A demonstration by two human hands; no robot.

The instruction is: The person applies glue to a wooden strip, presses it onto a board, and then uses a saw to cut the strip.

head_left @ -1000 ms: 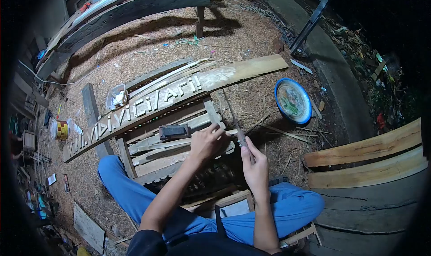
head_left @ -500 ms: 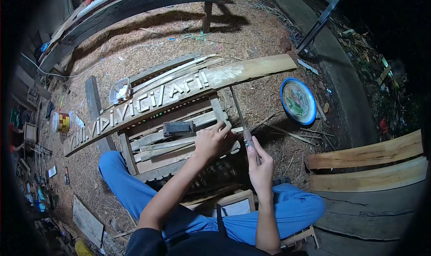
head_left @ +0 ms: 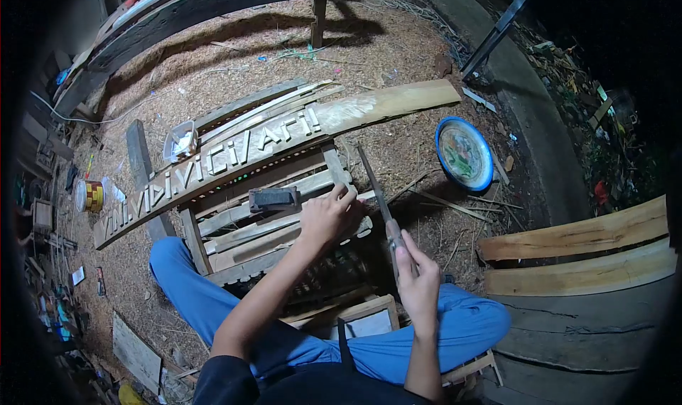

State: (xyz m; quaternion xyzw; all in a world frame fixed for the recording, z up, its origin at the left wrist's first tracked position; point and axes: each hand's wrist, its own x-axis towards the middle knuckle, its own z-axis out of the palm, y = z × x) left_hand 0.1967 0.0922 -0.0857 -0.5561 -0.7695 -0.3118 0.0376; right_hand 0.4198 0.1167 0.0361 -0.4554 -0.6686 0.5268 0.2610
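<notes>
My right hand [head_left: 418, 271] is closed around the wooden handle of a long, narrow-bladed tool [head_left: 374, 185], its blade pointing up and away; whether it is a knife or a saw I cannot tell. My left hand [head_left: 325, 217] is closed over the slatted wooden crate [head_left: 249, 268], fingers bent, with the pale end of a thin wood strip [head_left: 367, 195] showing beside them. Beyond the crate lies a long board [head_left: 391, 101] bearing raised pale letters [head_left: 234, 156]. A dark rectangular block [head_left: 274, 200] rests on the slats left of my left hand.
A blue-rimmed round tray [head_left: 490, 165] sits on the sawdust at right. Two pale planks [head_left: 575, 233] lie nearer me. A clear plastic tub [head_left: 180, 142] and a yellow-red can [head_left: 91, 196] stand at left. A wooden bench [head_left: 213, 23] spans the back.
The blade has turned, so more of its flat side shows. The view has shifted slightly, and both hands stay in nearly the same place over the crate.
</notes>
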